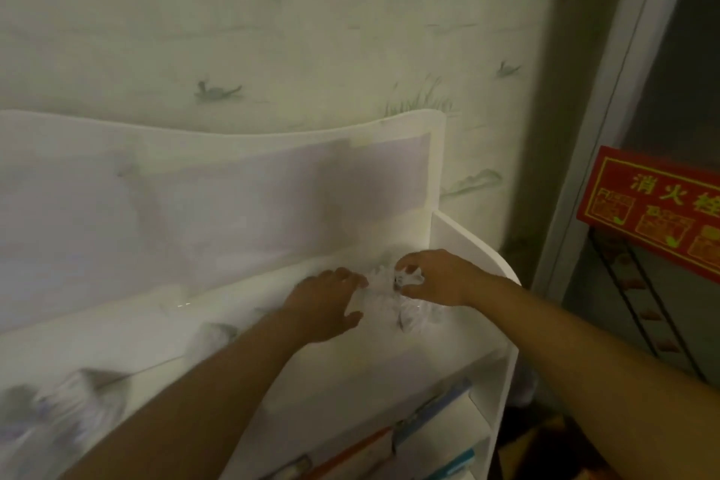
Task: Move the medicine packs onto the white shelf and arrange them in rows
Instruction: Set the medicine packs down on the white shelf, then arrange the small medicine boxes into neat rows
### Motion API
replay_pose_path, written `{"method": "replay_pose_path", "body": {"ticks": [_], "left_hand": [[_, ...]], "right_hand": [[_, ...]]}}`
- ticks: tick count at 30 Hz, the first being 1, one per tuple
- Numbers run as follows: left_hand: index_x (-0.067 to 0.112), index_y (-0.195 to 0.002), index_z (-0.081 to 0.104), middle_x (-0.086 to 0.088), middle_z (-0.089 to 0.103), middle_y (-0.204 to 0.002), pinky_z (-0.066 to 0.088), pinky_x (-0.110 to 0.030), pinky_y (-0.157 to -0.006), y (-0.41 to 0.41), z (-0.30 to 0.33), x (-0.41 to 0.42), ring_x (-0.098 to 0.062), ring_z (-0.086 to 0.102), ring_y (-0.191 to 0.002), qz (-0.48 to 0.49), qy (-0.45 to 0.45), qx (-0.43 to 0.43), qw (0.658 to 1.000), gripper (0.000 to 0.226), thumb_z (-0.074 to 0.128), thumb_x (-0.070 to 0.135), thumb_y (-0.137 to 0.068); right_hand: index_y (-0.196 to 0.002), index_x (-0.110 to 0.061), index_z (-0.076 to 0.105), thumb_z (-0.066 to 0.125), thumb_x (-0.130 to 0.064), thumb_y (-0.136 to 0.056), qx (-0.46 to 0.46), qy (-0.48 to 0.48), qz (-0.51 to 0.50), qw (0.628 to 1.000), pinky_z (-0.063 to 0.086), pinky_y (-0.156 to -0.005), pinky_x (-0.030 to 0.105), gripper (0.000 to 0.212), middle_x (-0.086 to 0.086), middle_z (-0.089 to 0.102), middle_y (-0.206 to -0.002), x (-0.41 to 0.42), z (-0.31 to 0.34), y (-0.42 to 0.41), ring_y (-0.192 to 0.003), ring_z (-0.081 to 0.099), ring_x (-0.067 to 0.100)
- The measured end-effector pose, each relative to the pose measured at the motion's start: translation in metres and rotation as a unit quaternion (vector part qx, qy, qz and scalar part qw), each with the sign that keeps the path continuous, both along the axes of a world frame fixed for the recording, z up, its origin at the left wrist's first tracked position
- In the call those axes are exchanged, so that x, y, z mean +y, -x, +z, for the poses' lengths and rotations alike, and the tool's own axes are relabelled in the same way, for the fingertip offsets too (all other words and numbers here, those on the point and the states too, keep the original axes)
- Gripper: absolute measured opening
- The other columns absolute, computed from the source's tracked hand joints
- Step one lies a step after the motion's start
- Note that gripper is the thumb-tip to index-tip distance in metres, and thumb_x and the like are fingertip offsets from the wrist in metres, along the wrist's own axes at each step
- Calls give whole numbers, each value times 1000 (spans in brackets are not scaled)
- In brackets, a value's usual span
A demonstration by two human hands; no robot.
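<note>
Head view: right hand [440, 279] pinched a crinkled clear medicine pack [393, 290] on the white shelf [448, 327] top, right end; left hand [327, 302] lay spread, fingertips touching it. Blurred packs [78, 390] sat further left. Book spines [428, 413] below. Red sign [654, 210] right read "消火栓".

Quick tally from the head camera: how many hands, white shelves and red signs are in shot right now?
Hands: 2, left hand and right hand
White shelf: 1
Red sign: 1
Total: 4
</note>
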State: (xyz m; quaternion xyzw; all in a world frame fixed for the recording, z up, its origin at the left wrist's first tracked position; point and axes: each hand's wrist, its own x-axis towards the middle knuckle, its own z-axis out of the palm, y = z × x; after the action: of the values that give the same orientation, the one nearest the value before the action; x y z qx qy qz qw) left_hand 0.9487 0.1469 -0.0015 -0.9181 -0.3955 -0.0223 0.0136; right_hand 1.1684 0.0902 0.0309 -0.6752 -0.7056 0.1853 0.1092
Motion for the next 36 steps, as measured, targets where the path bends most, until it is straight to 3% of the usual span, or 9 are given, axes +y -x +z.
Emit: {"method": "replay_pose_path", "body": {"ticks": [5, 9, 12, 17, 22, 27, 31, 34, 36], "left_hand": [[28, -144, 31, 5, 34, -151, 30, -27, -109, 71, 33, 5, -16, 37, -135, 36, 22, 2, 999, 60, 54, 44, -91], [25, -144, 34, 9, 31, -152, 27, -21, -108, 140, 56, 4, -11, 33, -137, 79, 29, 39, 996, 60, 58, 38, -90], [25, -144, 35, 10, 34, -151, 27, -16, -102, 193, 66, -9, -12, 39, -134, 140, 50, 30, 988, 59, 59, 36, -91], [27, -140, 42, 5, 44, -145, 34, -21, -101, 286, 74, -42, -13, 47, -126, 262, 59, 19, 963, 54, 62, 35, -90], [31, -137, 45, 8, 46, -142, 35, -15, -91, 336, 61, -75, -8, 50, -117, 317, 89, 12, 944, 51, 62, 38, -89], [28, -140, 41, 4, 41, -146, 36, -26, -105, 361, 37, -87, -14, 45, -128, 333, 105, 9, 937, 59, 62, 45, -87], [22, -143, 37, -4, 35, -150, 37, -37, -108, 381, 15, -82, -23, 41, -132, 390, 112, -78, 911, 78, 55, 65, -81], [15, -145, 34, -11, 31, -152, 32, -36, -109, 385, 3, -82, -28, 37, -136, 449, 115, -161, 871, 70, 60, 47, -88], [9, -140, 42, -11, 41, -146, 33, -28, -104, 387, -3, -82, -26, 42, -132, 463, 119, -191, 858, 62, 62, 39, -89]], "right_hand": [[-144, -26, 38, 65, -41, -89, -20, -29, 74, 997, 42, -97, 28, 63, 1, 53, -138, 20, 19, 41, -118, 55, 20], [-141, -23, 44, 62, -42, -90, -53, -43, 137, 988, 37, -107, 31, 57, -1, 49, -144, 39, 31, 74, -129, 48, 19], [-138, -20, 49, 64, -37, -90, -31, -55, 177, 982, 38, -105, 28, 53, 1, 51, -142, 46, 33, 110, -124, 51, 20], [-133, -18, 55, 69, -33, -87, 56, -58, 247, 966, 45, -99, 30, 50, 3, 57, -133, 45, 17, 188, -113, 58, 19], [-136, -23, 52, 66, -38, -89, 45, -27, 307, 950, 44, -98, 29, 51, 0, 54, -136, 45, 8, 243, -116, 55, 17], [-134, -27, 52, 66, -40, -87, 24, -11, 321, 947, 45, -102, 33, 50, -3, 56, -135, 40, -8, 279, -115, 57, 16], [-135, -25, 52, 66, -40, -88, 6, -6, 312, 950, 44, -105, 37, 52, -2, 56, -136, 40, -17, 307, -120, 55, 17], [-139, -23, 47, 65, -40, -89, -3, 12, 315, 949, 43, -105, 34, 56, 1, 53, -139, 38, -29, 335, -123, 53, 19], [-142, -23, 42, 64, -41, -90, -9, 13, 310, 951, 42, -106, 36, 60, 1, 49, -143, 38, -39, 357, -127, 49, 21]]}}
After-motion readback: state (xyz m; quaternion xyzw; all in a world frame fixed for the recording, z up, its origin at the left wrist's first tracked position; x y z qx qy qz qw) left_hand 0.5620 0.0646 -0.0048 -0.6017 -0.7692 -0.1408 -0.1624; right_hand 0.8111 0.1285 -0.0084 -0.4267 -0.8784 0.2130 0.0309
